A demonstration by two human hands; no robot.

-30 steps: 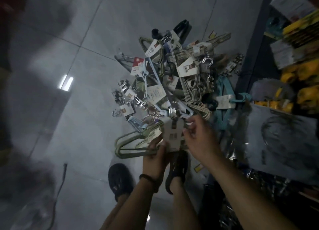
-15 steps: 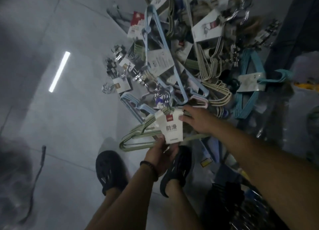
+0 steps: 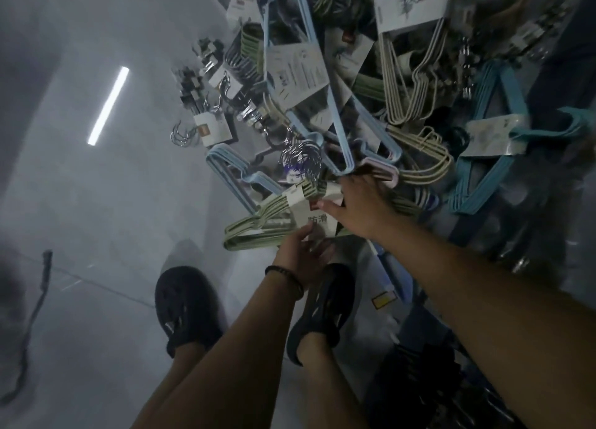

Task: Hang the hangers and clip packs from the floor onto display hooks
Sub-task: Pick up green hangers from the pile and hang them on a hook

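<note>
A pack of pale green hangers with a white paper label lies at the near edge of a heap of hanger and clip packs on the grey floor. My left hand grips the lower edge of that pack at the label. My right hand rests over the pack's right side, thumb on the label, fingers curled around the hangers. Light blue hangers, cream hangers, teal hangers and metal clip packs fill the heap behind.
My two dark shoes stand on the tiled floor just below the heap. A dark shelf base and stock run along the right. A dark cord lies at the left.
The camera has dropped closer to the heap. My right hand has closed over the right side of the green hanger pack; my left hand stays on its label.
</note>
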